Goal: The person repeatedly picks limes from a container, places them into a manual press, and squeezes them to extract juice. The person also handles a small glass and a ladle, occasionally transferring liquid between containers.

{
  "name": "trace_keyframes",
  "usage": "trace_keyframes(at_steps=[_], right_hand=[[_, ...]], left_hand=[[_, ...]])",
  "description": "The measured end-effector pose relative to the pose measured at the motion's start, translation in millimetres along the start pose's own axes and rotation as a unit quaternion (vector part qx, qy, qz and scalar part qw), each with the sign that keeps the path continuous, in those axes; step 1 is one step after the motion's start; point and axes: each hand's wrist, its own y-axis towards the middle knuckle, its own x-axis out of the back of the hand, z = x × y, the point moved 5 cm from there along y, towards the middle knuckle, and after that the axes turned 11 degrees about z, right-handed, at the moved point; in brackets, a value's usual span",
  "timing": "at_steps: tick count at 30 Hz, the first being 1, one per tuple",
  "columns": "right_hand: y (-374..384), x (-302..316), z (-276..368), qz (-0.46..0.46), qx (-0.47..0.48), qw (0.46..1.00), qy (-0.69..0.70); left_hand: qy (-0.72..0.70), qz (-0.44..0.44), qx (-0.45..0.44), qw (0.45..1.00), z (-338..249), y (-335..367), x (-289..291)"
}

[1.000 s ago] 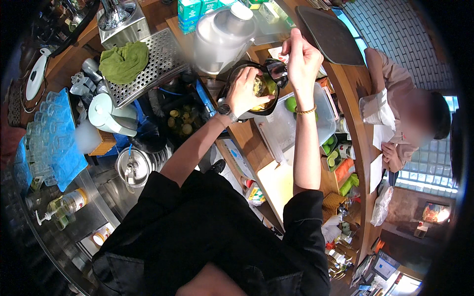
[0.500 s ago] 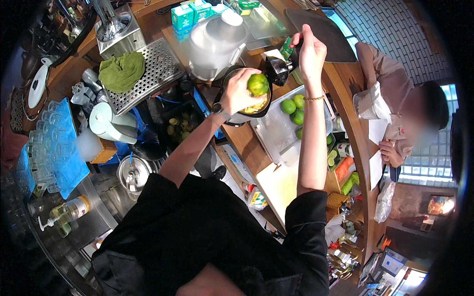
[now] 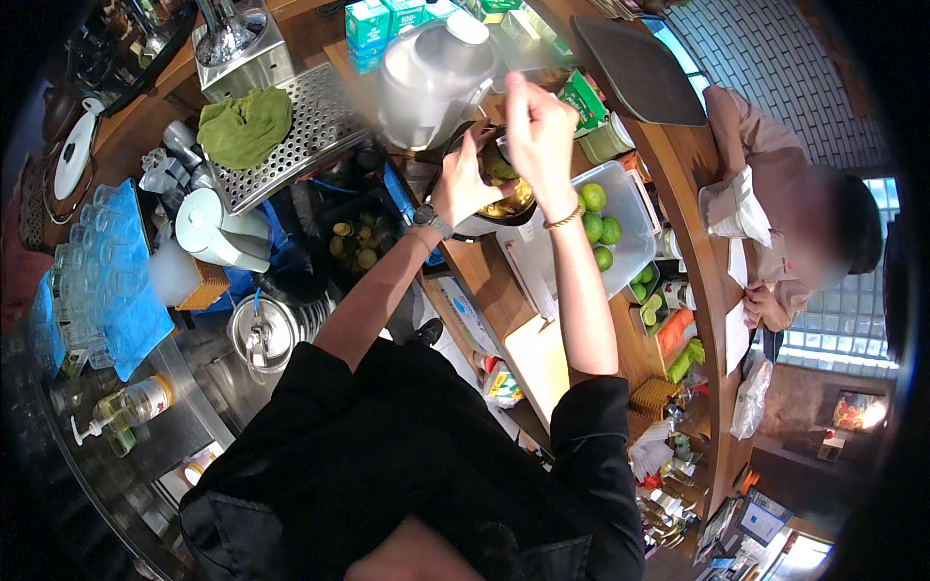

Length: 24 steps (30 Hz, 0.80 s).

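Note:
Over the dark-rimmed bowl of a juicer (image 3: 523, 215), wet yellow-green pulp (image 3: 499, 165) shows between my hands. My left hand (image 3: 463, 189), with a watch at the wrist, lies at the bowl's near-left side, thumb and fingers spread apart around the opening. Above the bowl's right side my right hand (image 3: 542, 136) is closed like a fist, thumb uppermost; what it grips is hidden by the hand. Several whole limes (image 3: 608, 230) lie in a clear plastic bin (image 3: 635, 247) to the right of my right forearm.
A grey-white appliance (image 3: 431, 82) stands behind the bowl. To the left are a perforated steel tray (image 3: 320, 116) with a green cloth (image 3: 244, 128), a pale pitcher (image 3: 218, 232) and a dark bin of squeezed halves (image 3: 356, 247). A person (image 3: 775, 184) sits across the counter.
My right hand has come down and left, toward the bowl. The whole lime at my left fingers no longer shows, and those fingers have spread. The dark piece beside the bowl is out of sight.

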Motion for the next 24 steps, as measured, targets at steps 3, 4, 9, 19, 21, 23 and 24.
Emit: trace_keyframes(at_steps=[3, 4, 9, 19, 21, 23, 24], right_hand=[[-13.4, -26.6, 10.8, 0.01, 0.066, 0.996, -0.063], [-18.7, -35.4, 13.4, 0.013, 0.082, 0.99, -0.111], [-43.5, -61.6, 10.0, -0.004, 0.173, 0.971, -0.165], [-35.8, -32.3, 5.7, -0.046, 0.094, 0.991, -0.079], [-20.9, -4.1, -4.6, -0.087, -0.005, 0.996, 0.007], [-2.7, 23.5, -17.7, -0.101, -0.047, 0.992, 0.061], [4.4, 34.9, -27.6, -0.088, -0.09, 0.989, 0.073]], left_hand=[[-0.011, -0.005, -0.033, 0.999, 13.3, -2.7, -4.2], [-0.061, -0.03, -0.079, 0.994, 17.8, -6.4, -6.8], [-0.047, -0.049, -0.073, 0.995, 31.4, -16.4, -5.8], [0.085, 0.012, -0.03, 0.996, 33.1, -15.2, -3.8], [0.038, -0.007, -0.045, 0.998, 6.4, -15.7, 8.9], [0.1, -0.041, -0.082, 0.991, 1.8, -15.7, 9.6], [0.1, -0.047, -0.096, 0.989, 0.5, -14.3, 10.3]])
